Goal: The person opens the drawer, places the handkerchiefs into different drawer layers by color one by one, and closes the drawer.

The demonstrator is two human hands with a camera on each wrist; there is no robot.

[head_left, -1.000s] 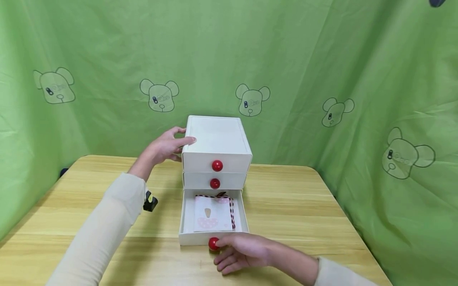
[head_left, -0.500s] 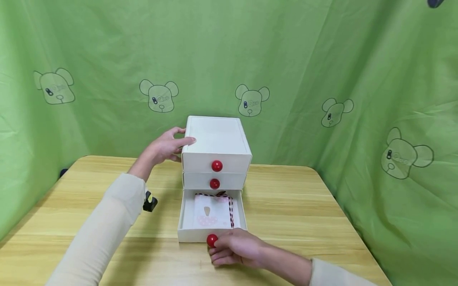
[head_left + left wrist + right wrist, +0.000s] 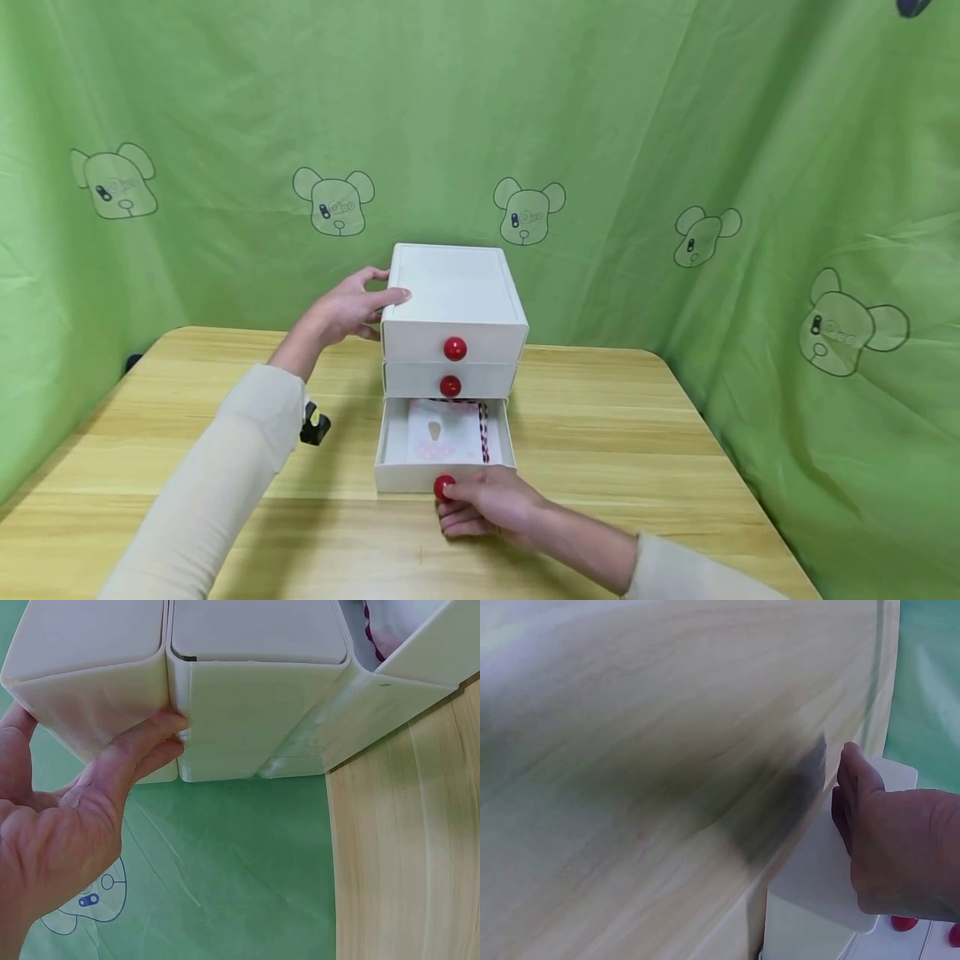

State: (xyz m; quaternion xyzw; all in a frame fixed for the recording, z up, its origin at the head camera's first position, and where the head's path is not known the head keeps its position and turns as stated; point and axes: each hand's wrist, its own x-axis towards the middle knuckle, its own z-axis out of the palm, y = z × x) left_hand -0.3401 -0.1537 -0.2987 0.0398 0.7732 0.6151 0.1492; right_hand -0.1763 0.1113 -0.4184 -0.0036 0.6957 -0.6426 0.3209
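A white three-drawer box (image 3: 457, 283) with red ball knobs stands on the table. Its bottom drawer (image 3: 412, 479) is partly pulled out and holds a folded cloth (image 3: 450, 433), white with pink print and a dark checkered trim. My right hand (image 3: 495, 504) pinches the bottom drawer's red knob (image 3: 443, 487), the thumb against it and the other fingers bent below. In the right wrist view that hand hides this knob. My left hand (image 3: 348, 307) rests on the box's upper left corner, thumb on the top and fingers extended along the side (image 3: 97, 712). Both upper drawers are closed.
The wooden table (image 3: 615, 450) reaches out on both sides of the box. Behind it hangs a green curtain (image 3: 450, 100) with bear-head outlines. A small black and yellow item (image 3: 315, 423) shows beside the left sleeve.
The bottom drawer has slid inward, covering more of the cloth's far end. My right hand has moved forward with the knob, its fingers drawing closer together. My left hand has stayed put.
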